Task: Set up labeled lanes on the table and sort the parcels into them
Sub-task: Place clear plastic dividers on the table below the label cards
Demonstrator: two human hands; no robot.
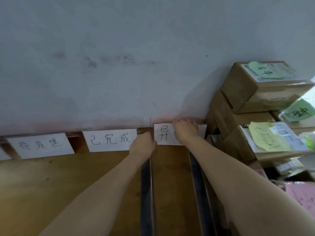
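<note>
Three white paper labels with handwritten characters stand along the wall at the back of the wooden table point(59, 181). My right hand point(185, 131) lies on the rightmost label point(164, 135) and covers its right half. My left hand point(142, 144) holds that label's lower left corner. The middle label point(110, 140) and the left label point(41, 145) lean untouched. Two dark strips point(146, 193) point(198, 184) run from the labels toward me as lane dividers. Brown cardboard parcels point(252, 92) with green and yellow notes are stacked at the right.
A grey wall point(136, 57) rises directly behind the labels. The parcel stack fills the table's right end, with a pink paper point(301, 196) lower right. A fourth white sheet's edge point(4, 155) shows at far left.
</note>
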